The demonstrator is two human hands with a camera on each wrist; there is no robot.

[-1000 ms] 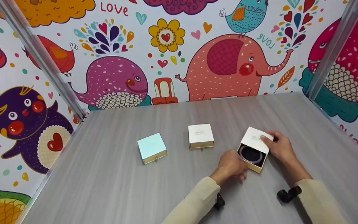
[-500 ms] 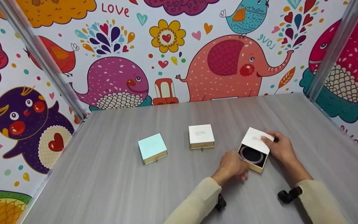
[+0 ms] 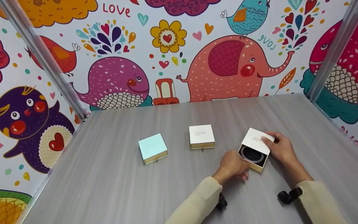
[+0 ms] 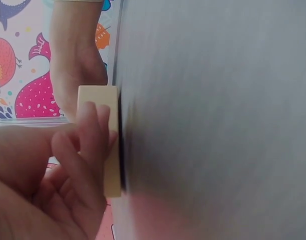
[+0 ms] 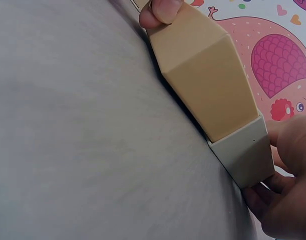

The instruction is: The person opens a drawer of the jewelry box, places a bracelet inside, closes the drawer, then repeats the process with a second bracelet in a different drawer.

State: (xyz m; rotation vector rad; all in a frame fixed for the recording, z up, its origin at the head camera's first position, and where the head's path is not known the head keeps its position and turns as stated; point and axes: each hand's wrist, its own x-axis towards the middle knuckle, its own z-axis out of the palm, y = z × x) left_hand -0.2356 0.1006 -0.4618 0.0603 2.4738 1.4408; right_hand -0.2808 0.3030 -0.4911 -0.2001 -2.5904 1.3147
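Note:
A white drawer-style gift box (image 3: 255,139) sits at the right of the table, its tan drawer (image 3: 255,168) slid partly out toward the person. Inside the drawer, a greyish bangle (image 3: 243,152) rings a black cushion (image 3: 253,154). My right hand (image 3: 280,146) grips the white sleeve from its right side, thumb on top and fingers around the back corner. At the drawer's front left corner, my left hand (image 3: 232,163) pinches the front with thumb and finger; the right wrist view shows the left thumb (image 5: 168,9) there. In the left wrist view, the other fingers lie over the tan drawer front.
A second white box (image 3: 201,136), closed, stands left of the open one. Further left is a closed light-blue box (image 3: 153,147) with a small pull loop. All rest on a grey wood-grain table (image 3: 113,183), backed by cartoon-printed walls with metal corner posts.

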